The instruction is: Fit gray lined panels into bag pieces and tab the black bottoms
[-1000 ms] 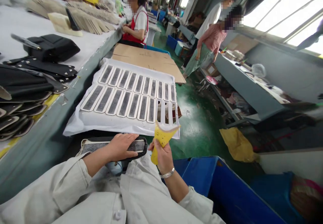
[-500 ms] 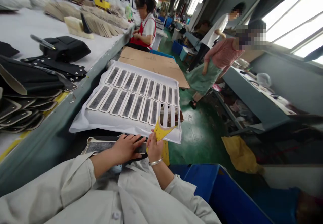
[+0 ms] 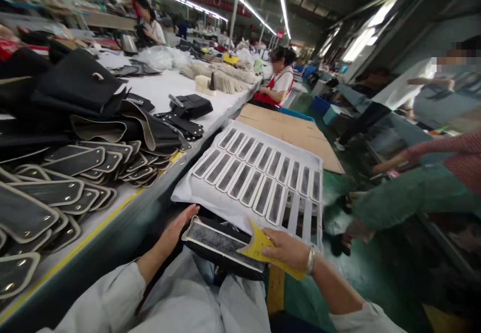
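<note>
Seated at the edge of the bench [image 3: 161,85], work lying across the lap.

- Dark panel [image 3: 218,243]: a long piece with a grey, pale-edged face turned up. Its long axis is running left to right in front of the body, the right end sitting slightly lower in the view.
- Left hand [image 3: 176,229]: lying open, fingers [image 3: 190,210] stretched out and loose, touching the panel's left end. Not closed round anything.
- Right hand [image 3: 289,250]: pinching a yellow scraper [image 3: 257,245], its point lying on the panel's right end and aiming left along the long axis. The whole grey face is lying to the left of the scraper, between the two hands. The right hand is the nearer one to the face, being on it already.
- White sheet [image 3: 188,193]: resting just beyond the panel, its near edge just behind the panel's far side. It is carrying two rows of grey strips [image 3: 240,180] side by side. The last few slots at the right of the near row are showing empty.
- Cardboard [image 3: 293,132]: lying flat beyond the white sheet.
- On the bench to the left: black cut pieces [image 3: 75,160] fanned in overlapping stacks, and a black bag [image 3: 190,105] further along.
- A co-worker [image 3: 280,80] in a red apron is sitting at the bench's far end, well apart. Another person [image 3: 413,198] is passing in the aisle on the right, blurred.
</note>
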`<state>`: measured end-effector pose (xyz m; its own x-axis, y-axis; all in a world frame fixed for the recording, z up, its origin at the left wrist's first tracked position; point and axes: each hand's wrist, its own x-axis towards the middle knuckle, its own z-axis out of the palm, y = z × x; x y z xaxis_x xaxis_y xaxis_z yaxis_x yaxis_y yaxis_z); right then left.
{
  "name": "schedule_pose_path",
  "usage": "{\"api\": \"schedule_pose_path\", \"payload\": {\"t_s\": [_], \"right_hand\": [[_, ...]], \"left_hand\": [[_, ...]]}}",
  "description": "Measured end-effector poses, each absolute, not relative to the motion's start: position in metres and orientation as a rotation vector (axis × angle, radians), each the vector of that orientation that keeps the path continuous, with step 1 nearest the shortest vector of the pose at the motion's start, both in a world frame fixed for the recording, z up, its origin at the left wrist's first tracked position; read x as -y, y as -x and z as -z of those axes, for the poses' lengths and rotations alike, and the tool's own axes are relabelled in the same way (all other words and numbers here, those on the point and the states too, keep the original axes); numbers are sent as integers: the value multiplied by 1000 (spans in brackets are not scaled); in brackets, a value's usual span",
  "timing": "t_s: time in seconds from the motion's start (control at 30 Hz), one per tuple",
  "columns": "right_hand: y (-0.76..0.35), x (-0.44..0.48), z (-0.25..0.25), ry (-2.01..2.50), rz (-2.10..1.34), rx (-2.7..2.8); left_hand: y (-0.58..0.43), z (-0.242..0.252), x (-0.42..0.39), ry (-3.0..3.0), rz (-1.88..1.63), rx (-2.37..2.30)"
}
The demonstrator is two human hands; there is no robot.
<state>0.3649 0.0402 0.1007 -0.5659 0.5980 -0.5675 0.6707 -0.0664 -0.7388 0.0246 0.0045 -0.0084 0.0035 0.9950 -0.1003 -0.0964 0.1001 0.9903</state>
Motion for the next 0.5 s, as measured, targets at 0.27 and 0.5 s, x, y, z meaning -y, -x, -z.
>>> {"api": "schedule_pose_path", "payload": {"t_s": [0.27,0.5], "right_hand": [[-267,-88,-89,-1347,511,-2283],[-186,-109,-61,-1129,245,-2504]], "left_hand": [[-49,30,0,-610,-1223,-1019],[-48,33,-1,-460,-1294,-1008]]}}
